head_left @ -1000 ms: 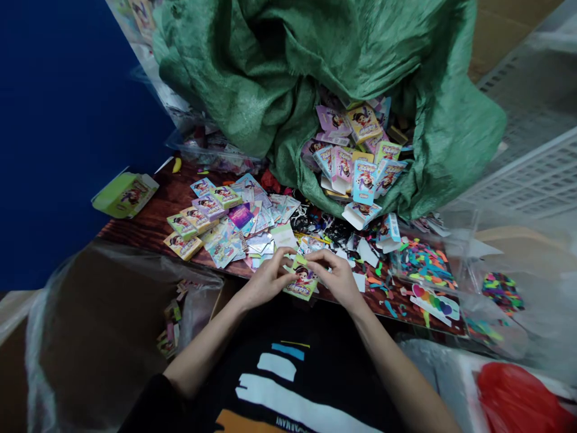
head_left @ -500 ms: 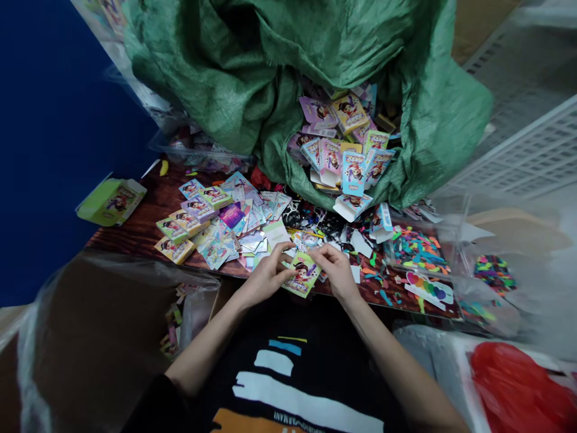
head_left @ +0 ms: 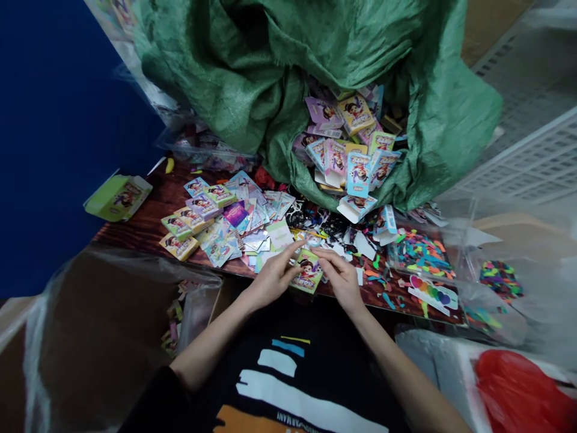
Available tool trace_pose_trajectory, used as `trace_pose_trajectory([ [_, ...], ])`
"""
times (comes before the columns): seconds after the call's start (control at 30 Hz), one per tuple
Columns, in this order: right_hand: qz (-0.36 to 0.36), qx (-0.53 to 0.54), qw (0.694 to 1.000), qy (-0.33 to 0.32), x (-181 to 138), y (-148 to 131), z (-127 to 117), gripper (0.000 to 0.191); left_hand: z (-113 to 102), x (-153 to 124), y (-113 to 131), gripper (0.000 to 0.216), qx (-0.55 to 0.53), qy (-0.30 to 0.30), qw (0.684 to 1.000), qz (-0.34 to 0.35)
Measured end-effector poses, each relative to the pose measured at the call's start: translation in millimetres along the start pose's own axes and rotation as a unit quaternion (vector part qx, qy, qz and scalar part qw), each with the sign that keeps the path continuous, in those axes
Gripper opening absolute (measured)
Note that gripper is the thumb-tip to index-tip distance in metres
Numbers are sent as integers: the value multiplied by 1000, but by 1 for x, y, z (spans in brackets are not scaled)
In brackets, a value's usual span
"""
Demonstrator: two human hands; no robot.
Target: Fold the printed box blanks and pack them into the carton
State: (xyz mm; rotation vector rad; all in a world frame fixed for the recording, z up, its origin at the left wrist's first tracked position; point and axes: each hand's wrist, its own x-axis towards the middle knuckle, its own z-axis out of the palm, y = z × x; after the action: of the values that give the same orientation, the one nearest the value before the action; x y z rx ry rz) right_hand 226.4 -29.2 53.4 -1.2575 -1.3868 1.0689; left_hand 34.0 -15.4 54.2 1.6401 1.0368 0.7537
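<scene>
The right hand (head_left: 341, 279) pinches the small green box (head_left: 305, 278) with closed fingers, while the left hand (head_left: 273, 278) spreads its fingers open just beside it.

From my remote view, the only lettering I can read is on the black T-shirt (head_left: 342, 373): small capitals, upside down to me, ending in "MANI", just below the white stripes (head_left: 288, 391) on its front. Above the T-shirt, the small printed card box (head_left: 307, 273) carries a bold, colourful logo beside a cartoon face, and the other boxes (head_left: 356, 114) farther up show similar marks, but I can't make out those words.
</scene>
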Motion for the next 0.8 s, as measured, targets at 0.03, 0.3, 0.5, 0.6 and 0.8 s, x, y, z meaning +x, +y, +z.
trace_pose_trajectory([
  [0.03,-3,7,1000,-5,1,2,-1,24,-1,0,1,53,0,-6,1000,7],
  [0.3,12,3,996,-92,2,12,2,25,-13,-3,0,34,-6,-58,998,29],
  [0.5,90,-11,993,-70,-8,28,14,43,-73,-7,-17,35,33,45,998,-37],
  [0.6,130,-3,989,-64,-4,33,14,43,-134,-8,-31,47,85,254,961,-71],
  [0.8,141,-33,976,-165,-3,18,26,32,-213,-7,-57,58,200,390,888,-136],
])
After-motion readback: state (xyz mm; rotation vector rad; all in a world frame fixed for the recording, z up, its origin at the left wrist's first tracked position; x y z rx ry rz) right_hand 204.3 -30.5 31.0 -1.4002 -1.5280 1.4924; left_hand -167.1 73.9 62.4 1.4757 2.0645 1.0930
